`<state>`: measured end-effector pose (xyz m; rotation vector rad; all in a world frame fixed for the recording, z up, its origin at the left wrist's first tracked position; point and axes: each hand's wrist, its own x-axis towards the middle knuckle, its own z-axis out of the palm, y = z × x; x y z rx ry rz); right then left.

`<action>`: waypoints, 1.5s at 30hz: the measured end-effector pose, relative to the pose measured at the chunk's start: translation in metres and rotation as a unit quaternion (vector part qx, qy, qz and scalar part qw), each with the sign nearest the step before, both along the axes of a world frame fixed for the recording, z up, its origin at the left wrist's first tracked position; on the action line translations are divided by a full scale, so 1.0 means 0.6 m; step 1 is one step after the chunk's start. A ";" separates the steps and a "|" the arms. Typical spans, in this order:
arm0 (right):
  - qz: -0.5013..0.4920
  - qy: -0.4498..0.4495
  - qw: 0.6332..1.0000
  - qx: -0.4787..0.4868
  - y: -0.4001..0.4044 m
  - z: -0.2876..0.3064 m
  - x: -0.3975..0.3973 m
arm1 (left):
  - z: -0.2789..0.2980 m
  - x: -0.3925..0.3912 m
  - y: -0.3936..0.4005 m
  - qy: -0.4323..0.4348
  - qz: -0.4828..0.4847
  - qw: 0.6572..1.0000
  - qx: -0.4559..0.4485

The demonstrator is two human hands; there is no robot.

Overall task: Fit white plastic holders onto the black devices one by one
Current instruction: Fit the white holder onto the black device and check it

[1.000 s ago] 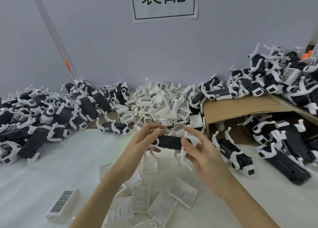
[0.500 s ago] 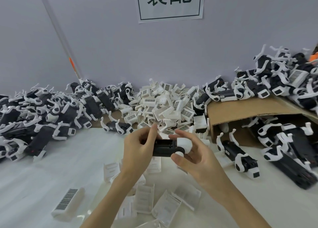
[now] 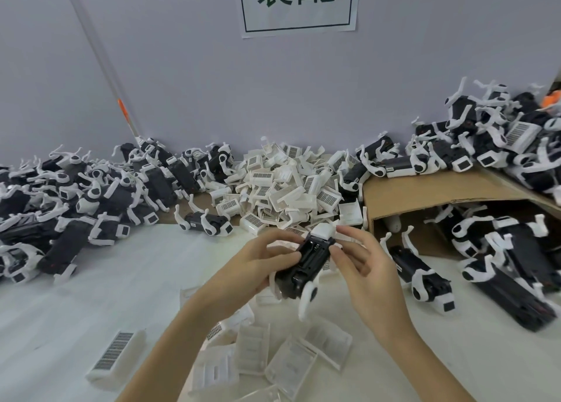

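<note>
Above the white table (image 3: 91, 280), the left hand (image 3: 255, 268) grips the black device (image 3: 306, 262) while the right hand (image 3: 361, 259) pinches the white holder (image 3: 322, 231) at its far end, where skewed pressure could jam or snap a clip.

A white tabletop (image 3: 91, 280) is carrying everything. Along its far edge against the wall, a heap of loose white holders (image 3: 285, 186) is sitting in the middle, with a pile of black devices (image 3: 76, 201) already wearing white holders spreading to the left. One fitted device (image 3: 206, 224) is lying alone just in front. A bent cardboard sheet (image 3: 425, 195) is resting at right, more fitted devices (image 3: 513, 256) lying on and under it. Near the front, several clear-white covers (image 3: 267, 353) are lying scattered, and one barcoded holder (image 3: 117, 356) is lying apart at left.
</note>
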<state>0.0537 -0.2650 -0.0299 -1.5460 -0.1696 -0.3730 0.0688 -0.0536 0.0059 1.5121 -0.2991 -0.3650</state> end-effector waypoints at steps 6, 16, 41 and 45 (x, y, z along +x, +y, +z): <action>-0.061 -0.011 0.998 -0.018 0.006 -0.005 -0.003 | -0.013 0.000 -0.025 -0.027 0.124 0.991 -0.032; -0.027 0.020 0.994 -0.106 0.033 -0.021 -0.014 | -0.019 -0.009 -0.031 -0.107 0.092 0.989 0.044; 0.199 0.119 0.972 -0.025 -0.008 0.007 -0.010 | 0.000 -0.008 -0.007 -0.191 0.174 0.963 0.071; 0.174 0.076 0.974 -0.125 -0.012 0.013 -0.012 | -0.001 -0.021 -0.023 -0.350 0.189 0.905 0.151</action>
